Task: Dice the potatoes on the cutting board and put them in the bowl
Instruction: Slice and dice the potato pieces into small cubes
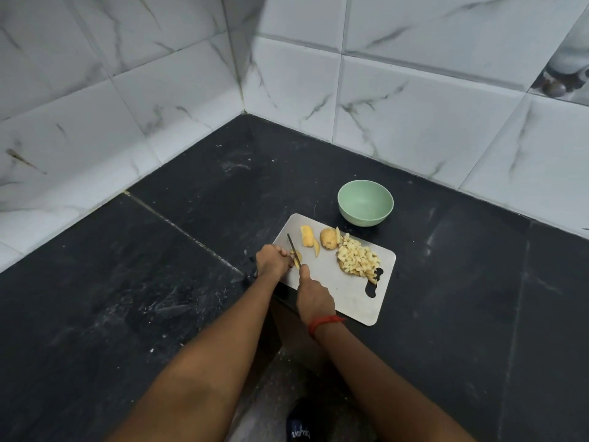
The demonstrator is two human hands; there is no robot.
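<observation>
Two bare forearms point(223, 362) reach out from the bottom edge to the near-left corner of the cutting board point(350, 301), the right wrist tied with a red thread point(325, 322). The right hand point(314, 298) is wrapped round the handle of the knife point(293, 247), whose blade points away from it and to the left. Right at the blade, the left hand point(271, 258) pins a potato piece point(296, 256) under curled fingers, likely to keep the tips clear of the edge. Just beyond this grip lie cut slices point(307, 239) and a potato half point(330, 239), within easy reach for the next cuts. The diced pile point(358, 258) sits to the right of the grip, pushed aside to free cutting room. Farther beyond, just off the board on the dark counter point(159, 282), the green bowl point(342, 199) looks empty, so the transfer is not yet begun.
</observation>
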